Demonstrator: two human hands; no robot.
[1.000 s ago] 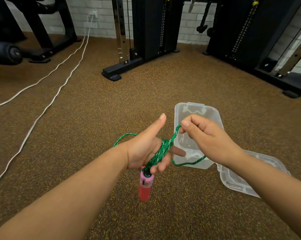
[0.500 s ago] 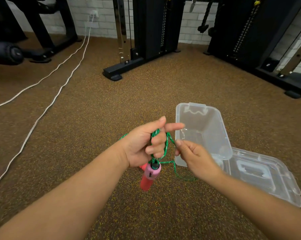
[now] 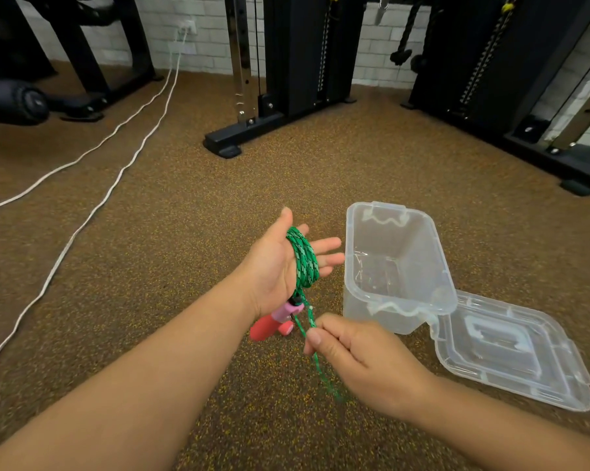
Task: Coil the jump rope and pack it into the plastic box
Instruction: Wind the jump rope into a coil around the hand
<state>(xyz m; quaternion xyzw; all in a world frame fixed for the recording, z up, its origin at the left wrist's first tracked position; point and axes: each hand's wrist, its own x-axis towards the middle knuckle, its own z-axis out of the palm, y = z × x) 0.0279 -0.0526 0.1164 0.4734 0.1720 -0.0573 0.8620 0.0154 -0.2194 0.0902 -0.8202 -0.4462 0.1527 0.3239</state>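
Note:
Several turns of the green jump rope (image 3: 303, 263) are coiled around the palm of my left hand (image 3: 269, 270), whose fingers are stretched out straight. Its pink and red handle (image 3: 271, 324) hangs below that hand. My right hand (image 3: 361, 358) is lower and nearer to me and pinches the free green strand, which trails down past it. The clear plastic box (image 3: 405, 246) stands open and empty on the floor just right of my left hand. Its clear lid (image 3: 510, 348) lies flat beside the box, to its right.
The floor is brown speckled rubber. Two white cables (image 3: 93, 212) run across it at the left. Black gym machines (image 3: 297, 79) stand along the white brick wall at the back, with one base foot (image 3: 224, 146) reaching toward me.
My left hand has opened its fingers and turned palm-up with the coil around it. My right hand has dropped down toward me, pulling the free strand below the handle.

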